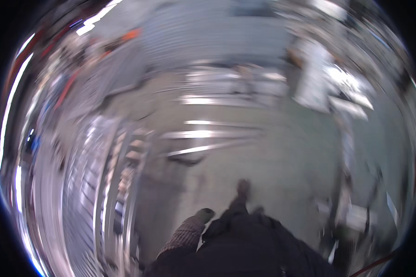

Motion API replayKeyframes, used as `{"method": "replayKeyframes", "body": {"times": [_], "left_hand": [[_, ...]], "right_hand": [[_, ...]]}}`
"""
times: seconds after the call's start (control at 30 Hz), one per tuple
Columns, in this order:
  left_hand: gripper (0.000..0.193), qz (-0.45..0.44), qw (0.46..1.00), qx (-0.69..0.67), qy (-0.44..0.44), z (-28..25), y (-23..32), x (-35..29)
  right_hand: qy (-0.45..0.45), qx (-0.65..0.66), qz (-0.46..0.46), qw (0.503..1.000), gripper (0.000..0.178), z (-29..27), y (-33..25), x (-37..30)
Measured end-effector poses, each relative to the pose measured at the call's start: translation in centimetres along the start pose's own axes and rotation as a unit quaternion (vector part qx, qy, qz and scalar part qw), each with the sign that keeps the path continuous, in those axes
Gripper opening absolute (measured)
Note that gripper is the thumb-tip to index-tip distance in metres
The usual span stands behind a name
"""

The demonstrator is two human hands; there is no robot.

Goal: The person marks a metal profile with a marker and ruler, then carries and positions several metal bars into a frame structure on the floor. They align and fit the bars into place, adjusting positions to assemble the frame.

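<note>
Down at the lower edge, the left hand (205,213) pokes out of a knitted, brownish sleeve (186,235), low beside the dark clothing (249,244) of the wearer, and it's a smeary view: whether those fingers are spread, curled or pinching anything, I cannot tell. The right hand is out of view, so no call on that one either. Just ahead of the body, a brownish shoe (243,186) steps out on the grey-green floor (286,161). Beyond the left hand and well apart from it, here are the bright metal strips (201,134), lying roughly crosswise on the floor, with a dark curved thing (187,160) just below their left end. Further out, a stack of shiny long pieces (231,85) lies parallel to them, and behind that a broad grey ribbed surface (208,41) fills the top. Over to the left, a rack of long metal rails (101,194) with tan blocks (133,154) between them; to the upper right, a whitish draped bundle (313,78); at the lower right, a pale boxy object (358,217), too blurred to name.
</note>
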State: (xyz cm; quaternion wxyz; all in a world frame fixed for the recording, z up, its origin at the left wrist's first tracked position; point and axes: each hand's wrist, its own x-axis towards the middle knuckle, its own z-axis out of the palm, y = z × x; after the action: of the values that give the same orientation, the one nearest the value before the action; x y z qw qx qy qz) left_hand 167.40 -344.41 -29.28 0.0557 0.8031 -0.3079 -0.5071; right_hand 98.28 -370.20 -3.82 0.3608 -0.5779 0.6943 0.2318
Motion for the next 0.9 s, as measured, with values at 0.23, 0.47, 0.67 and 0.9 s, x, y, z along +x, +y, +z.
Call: {"method": "replayKeyframes", "body": {"times": [0.23, 0.47, 0.67, 0.9], "left_hand": [[0.054, 0.112, 0.964, 0.202, -0.135, -7.1, 5.3, 11.1], [0.047, 0.056, 0.981, 0.144, -0.118, -16.5, 19.4, 25.1], [0.031, 0.161, 0.977, 0.087, -0.109, -21.2, 34.9, 32.0], [0.035, 0.143, 0.968, 0.105, -0.179, -16.5, 37.7, 32.0]], "right_hand": [[0.028, -0.008, 0.122, 0.992, 0.064, 0.5, -8.1, -3.8], [0.065, 0.073, 0.268, 0.958, 0.06, 1.8, -11.6, -4.4], [0.058, 0.142, 0.318, 0.936, 0.055, 2.6, -14.6, -4.3], [0.016, 0.254, 0.262, 0.931, 0.056, 3.0, -17.9, -1.3]]}}
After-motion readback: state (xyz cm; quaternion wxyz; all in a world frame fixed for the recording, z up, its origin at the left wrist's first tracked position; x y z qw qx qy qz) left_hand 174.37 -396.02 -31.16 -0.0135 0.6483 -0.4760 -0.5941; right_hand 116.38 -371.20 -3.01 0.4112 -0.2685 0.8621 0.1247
